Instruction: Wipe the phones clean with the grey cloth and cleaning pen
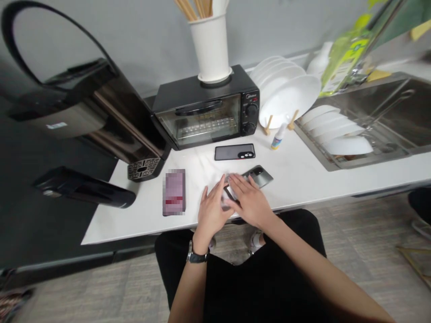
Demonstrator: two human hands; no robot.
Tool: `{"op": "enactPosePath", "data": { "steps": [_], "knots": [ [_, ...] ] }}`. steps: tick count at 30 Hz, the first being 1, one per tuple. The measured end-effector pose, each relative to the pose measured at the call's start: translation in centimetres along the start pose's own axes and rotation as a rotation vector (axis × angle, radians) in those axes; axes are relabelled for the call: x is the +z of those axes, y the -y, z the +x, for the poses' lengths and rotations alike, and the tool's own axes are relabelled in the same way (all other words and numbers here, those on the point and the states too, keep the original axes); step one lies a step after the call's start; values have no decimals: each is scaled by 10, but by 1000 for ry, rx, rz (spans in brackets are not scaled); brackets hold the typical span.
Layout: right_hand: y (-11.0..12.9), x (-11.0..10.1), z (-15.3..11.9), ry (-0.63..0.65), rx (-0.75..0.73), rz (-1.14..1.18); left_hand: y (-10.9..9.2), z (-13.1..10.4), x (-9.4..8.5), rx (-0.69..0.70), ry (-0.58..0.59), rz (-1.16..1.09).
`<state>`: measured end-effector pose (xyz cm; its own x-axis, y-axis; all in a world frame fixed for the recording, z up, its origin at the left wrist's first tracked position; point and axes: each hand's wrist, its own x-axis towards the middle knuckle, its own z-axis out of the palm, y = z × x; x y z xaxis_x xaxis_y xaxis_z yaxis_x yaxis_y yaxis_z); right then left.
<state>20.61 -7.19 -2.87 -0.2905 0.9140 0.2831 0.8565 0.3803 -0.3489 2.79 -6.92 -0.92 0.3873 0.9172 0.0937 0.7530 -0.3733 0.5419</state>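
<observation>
My left hand (213, 210) lies at the near-left end of a grey phone, its fingers stretched and spread. My right hand (248, 199) rests flat across the same grey phone (263, 177), fingers straight and side by side. The far-right end of that phone, with its camera lenses, shows beyond my right hand; the rest is mostly covered. Something whitish and a dark edge show between the hands, too blurred to name. Just behind lies a black-rimmed phone case (232, 153) with a camera cutout. To the left, another phone (174, 193) has a pixelated pinkish face.
A black toaster oven (208, 112) carries a white utensil holder (211, 49). Left stand a black countertop machine (111, 112) and a dark cylindrical object (97, 188). Right are a small spray bottle (278, 138), racked plates (289, 98) and a sink (323, 154) with bowls (336, 130).
</observation>
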Motion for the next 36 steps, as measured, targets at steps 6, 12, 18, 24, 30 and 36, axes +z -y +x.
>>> {"op": "enactPosePath", "data": {
  "steps": [6, 12, 18, 24, 30, 36],
  "knots": [
    [-11, -12, -57, 6, -13, 22, 0, 0, -1, -21, -1, -2],
    [-48, -21, -18, -133, 214, -68, 0, 6, -3, -10, -12, 8],
    [21, 1, -22, 2, -56, 43, 1, -1, 0, -1, 8, -15],
    [-47, -20, -45, -115, 135, -86, -2, 0, -2, -20, -10, -40],
    [-13, -2, 2, -78, 27, -41, 2, 0, -3, -22, -15, -37],
    [-22, -13, -49, 37, -101, -8, 3, 0, -1, -4, -39, -65]
  ]
}}
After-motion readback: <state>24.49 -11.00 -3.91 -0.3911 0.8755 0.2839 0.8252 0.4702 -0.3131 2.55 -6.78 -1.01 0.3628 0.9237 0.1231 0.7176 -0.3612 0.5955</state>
